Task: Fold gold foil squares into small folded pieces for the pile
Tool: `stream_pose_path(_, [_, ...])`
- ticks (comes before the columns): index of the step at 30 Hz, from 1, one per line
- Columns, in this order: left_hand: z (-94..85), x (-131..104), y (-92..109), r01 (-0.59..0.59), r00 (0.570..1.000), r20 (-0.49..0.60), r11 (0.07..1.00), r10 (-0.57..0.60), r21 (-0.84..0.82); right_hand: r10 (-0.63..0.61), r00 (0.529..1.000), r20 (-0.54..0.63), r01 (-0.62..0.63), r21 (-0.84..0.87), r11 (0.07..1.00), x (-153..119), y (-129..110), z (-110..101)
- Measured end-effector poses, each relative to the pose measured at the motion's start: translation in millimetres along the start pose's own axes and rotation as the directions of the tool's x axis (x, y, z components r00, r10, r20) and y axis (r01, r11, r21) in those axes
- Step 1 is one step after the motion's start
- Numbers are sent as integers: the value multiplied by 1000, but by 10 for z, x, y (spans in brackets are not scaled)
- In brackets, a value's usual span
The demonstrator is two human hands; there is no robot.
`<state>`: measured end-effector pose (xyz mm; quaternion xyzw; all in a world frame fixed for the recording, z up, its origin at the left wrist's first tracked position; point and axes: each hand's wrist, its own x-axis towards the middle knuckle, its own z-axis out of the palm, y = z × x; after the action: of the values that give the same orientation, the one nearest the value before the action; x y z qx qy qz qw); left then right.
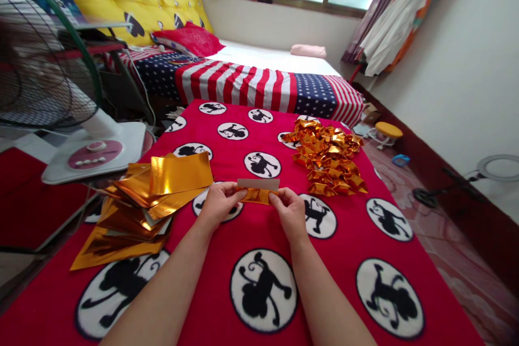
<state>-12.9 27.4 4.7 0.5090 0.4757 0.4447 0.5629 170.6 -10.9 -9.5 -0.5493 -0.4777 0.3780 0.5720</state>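
Between my hands, over the middle of the red cloth, is a partly folded gold foil sheet (258, 195) with a grey strip of its back showing along the far edge. My left hand (221, 203) pinches its left end, and my right hand (290, 210) pinches the right end. Left of my left hand lies a loose, fanned stack of flat gold sheets (181, 173). Beyond my right hand, to the right, sits a heap of folded gold foil pieces (328, 154).
The table is covered by a red cloth (336, 303) with black monkey figures in white circles. At the left edge stands a fan with a white base (133, 143). Behind the table is a bed (243, 86); a yellow stool (388, 130) is on the floor at right.
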Motion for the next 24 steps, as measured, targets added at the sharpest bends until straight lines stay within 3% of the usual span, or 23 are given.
stream_pose_path(14, [-6,-1,1,-4,1000,-2,1000,4,15,0,1000,-13,-1,-93,996,-4,6,3])
stream_pose_path(24, [-13,10,-41,-9,1000,-12,999,10,39,27,1000,5,-26,-52,998,-14,8,10])
